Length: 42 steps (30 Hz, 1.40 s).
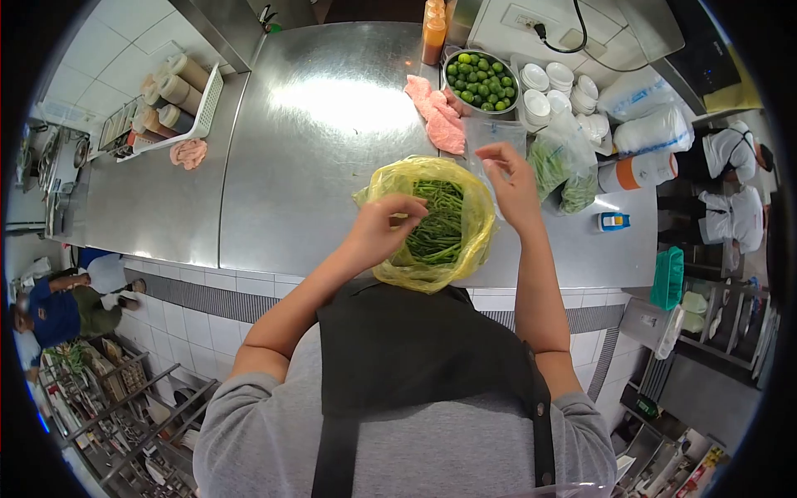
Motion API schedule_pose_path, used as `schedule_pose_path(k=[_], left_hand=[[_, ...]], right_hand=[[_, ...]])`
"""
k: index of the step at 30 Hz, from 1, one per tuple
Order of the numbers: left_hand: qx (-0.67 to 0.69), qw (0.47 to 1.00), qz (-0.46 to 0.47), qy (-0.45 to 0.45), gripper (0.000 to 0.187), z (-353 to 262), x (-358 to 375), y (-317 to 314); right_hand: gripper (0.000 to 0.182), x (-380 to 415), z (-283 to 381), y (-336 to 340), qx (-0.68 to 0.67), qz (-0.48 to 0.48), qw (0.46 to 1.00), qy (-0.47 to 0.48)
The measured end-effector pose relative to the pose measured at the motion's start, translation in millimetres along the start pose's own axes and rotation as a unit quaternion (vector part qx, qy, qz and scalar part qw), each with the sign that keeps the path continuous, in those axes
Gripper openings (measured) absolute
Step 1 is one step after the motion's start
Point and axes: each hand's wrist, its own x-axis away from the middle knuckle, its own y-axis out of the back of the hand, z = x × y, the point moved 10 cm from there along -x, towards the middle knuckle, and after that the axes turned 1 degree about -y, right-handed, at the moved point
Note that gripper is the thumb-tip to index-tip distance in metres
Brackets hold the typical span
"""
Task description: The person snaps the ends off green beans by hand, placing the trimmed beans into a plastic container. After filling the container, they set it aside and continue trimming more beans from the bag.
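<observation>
A yellow plastic bag (480,207) stands with its mouth spread wide at the table's front edge. Inside it lie many thin green stalks (440,220), resembling string beans. Over the left side of the bag's mouth is my left hand (383,228), its fingers curled toward the thumb; whatever is between the fingertips is too small to make out. My right hand (512,187) is raised just right of the bag, thumb and fingers apart, with nothing seen in it. Beyond that hand lies a clear plastic bag (498,133), flat on the table.
A metal bowl of limes (481,81), orange bottles (432,37) and a pink cloth (438,114) sit at the back. To the right are bags of greens (558,166), white lidded containers (558,101) and a blue-and-white item (613,222). A bottle basket (203,112) stands left; people are beyond.
</observation>
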Motion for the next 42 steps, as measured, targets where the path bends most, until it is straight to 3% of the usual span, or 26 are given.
schedule_pose_path(k=[2, 3, 4, 6, 8, 10, 15, 16, 18, 19, 20, 21, 22, 23, 25, 28, 30, 32, 34, 36, 38, 40, 42], left_hand=[[-0.258, 0.941, 0.102, -0.193, 0.014, -37, 5, -23], [-0.361, 0.901, 0.13, -0.201, 0.015, -30, 5, -25], [-0.36, 0.901, 0.135, -0.2, 0.015, -31, 2, -15], [-0.602, 0.749, 0.197, -0.193, 0.02, -18, 0, -6], [-0.628, 0.728, 0.198, -0.191, 0.02, -16, -1, 11], [-0.651, 0.708, 0.199, -0.186, 0.02, -9, 0, 20], [-0.597, 0.778, 0.01, -0.195, 0.018, -27, -4, 42], [-0.598, 0.778, 0.006, -0.192, 0.018, -27, -3, 39], [-0.465, 0.852, -0.142, -0.197, 0.027, -44, 2, 59], [-0.418, 0.882, -0.144, -0.163, 0.05, -38, 0, 62], [-0.418, 0.883, -0.142, -0.162, 0.05, -35, 0, 58], [-0.373, 0.905, -0.144, -0.143, 0.062, -24, 0, 57], [-0.326, 0.926, -0.144, -0.125, 0.073, -13, 0, 57], [-0.323, 0.927, -0.141, -0.126, 0.073, -4, 2, 55], [-0.312, 0.942, -0.075, -0.095, 0.09, 15, 0, 41], [-0.326, 0.943, -0.045, -0.042, 0.081, 29, -2, 41], [-0.296, 0.954, -0.028, -0.043, 0.077, 22, -6, 47], [-0.266, 0.963, -0.015, -0.044, 0.074, 12, -8, 49], [-0.267, 0.95, -0.092, -0.133, 0.067, -22, -3, 61], [-0.267, 0.946, -0.099, -0.155, 0.067, -44, -1, 66], [-0.268, 0.941, -0.108, -0.176, 0.068, -66, 0, 71], [-0.229, 0.957, -0.102, -0.147, 0.069, -68, -1, 73], [-0.226, 0.957, -0.097, -0.155, 0.07, -68, -3, 70]], right_hand=[[0.018, 20, 24, -40, -0.044, 0.103, 0.993, -0.036], [0.019, 32, 33, -66, 0.015, 0.18, 0.983, -0.015], [0.021, 47, 39, -91, 0.074, 0.257, 0.964, 0.006], [0.024, 65, 29, -118, 0.103, 0.253, 0.962, 0.02], [0.027, 66, 23, -141, 0.13, 0.244, 0.96, 0.04], [0.024, 57, 39, -139, 0.13, 0.121, 0.978, 0.11], [0.03, 51, 58, -160, 0.22, 0.077, 0.962, 0.145], [0.039, 51, 54, -164, 0.261, 0.099, 0.955, 0.101], [0.049, 56, 46, -169, 0.302, 0.12, 0.944, 0.059], [0.061, 61, 36, -170, 0.367, 0.11, 0.922, 0.047], [0.072, 65, 29, -169, 0.432, 0.099, 0.896, 0.034], [0.08, 67, 21, -173, 0.443, 0.147, 0.885, -0.008], [0.08, 67, 19, -174, 0.444, 0.147, 0.884, -0.012], [0.081, 65, 18, -176, 0.462, 0.141, 0.876, 0.005], [0.079, 58, 23, -174, 0.485, 0.114, 0.866, 0.042], [0.077, 44, 21, -167, 0.451, 0.156, 0.878, 0.015], [0.072, 38, 35, -157, 0.462, 0.105, 0.879, 0.051], [0.067, 31, 31, -151, 0.447, 0.147, 0.882, -0.003], [0.064, 28, 31, -141, 0.416, 0.131, 0.899, 0.014], [0.061, 21, 37, -123, 0.384, 0.113, 0.916, 0.032], [0.063, 15, 30, -101, 0.297, 0.174, 0.935, -0.086], [0.063, 10, 27, -89, 0.235, 0.214, 0.945, -0.082], [0.064, 16, 17, -96, 0.143, 0.307, 0.93, -0.145]])
